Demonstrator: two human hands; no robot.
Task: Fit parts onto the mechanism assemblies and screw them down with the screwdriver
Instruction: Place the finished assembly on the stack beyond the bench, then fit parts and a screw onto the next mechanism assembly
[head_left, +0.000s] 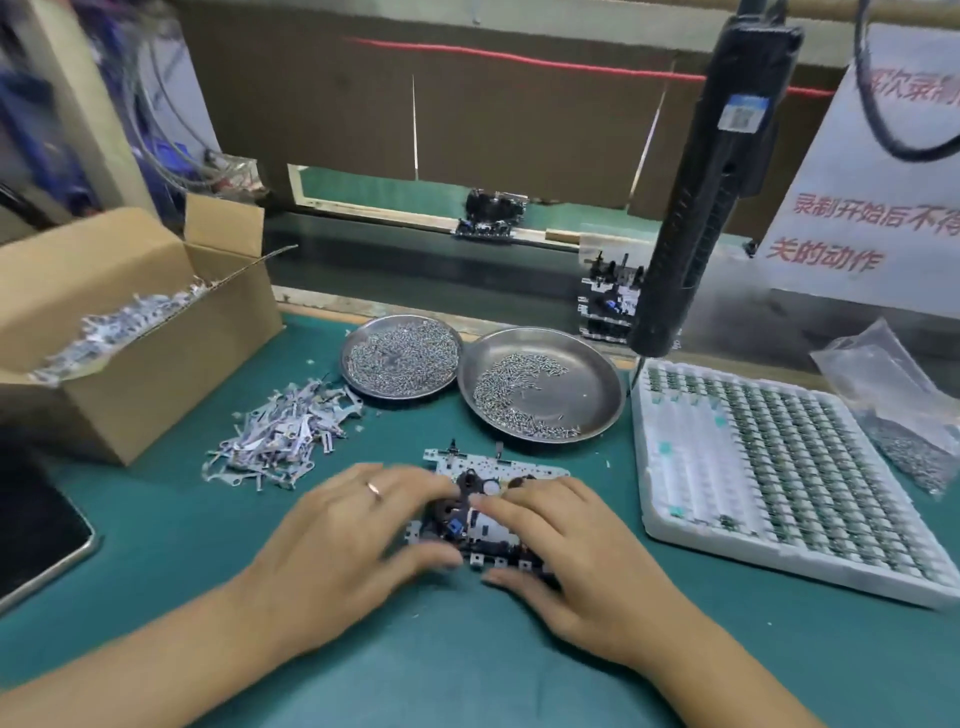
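head view: the mechanism assembly (480, 512) lies flat on the green mat (467, 649), near the middle, just this side of the two steel dishes. the left hand (345, 540) lies over its left end, fingers spread long across the top and thumb tucked against the near edge. the right hand (576, 556) covers the right end, forefinger reaching to the middle and thumb at the near edge. both look like a flat, steadying touch more than a closed grip, though motion blur at the fingertips makes the exact contact hard to read.

what could go wrong: a small part could sit crooked under the fingers, since they hide the seat; pressing then might bend it or let it slip off. the screwdriver (701, 197) hangs far right above the tray (779, 467), untouched; reaching for it would free one end and the plate could slide.

the assembly is a pale metal plate with black wheels, a blue piece near its middle and tabs along the near edge. loose metal strips (280, 441) lie to its far left, screws in both dishes (597, 374).
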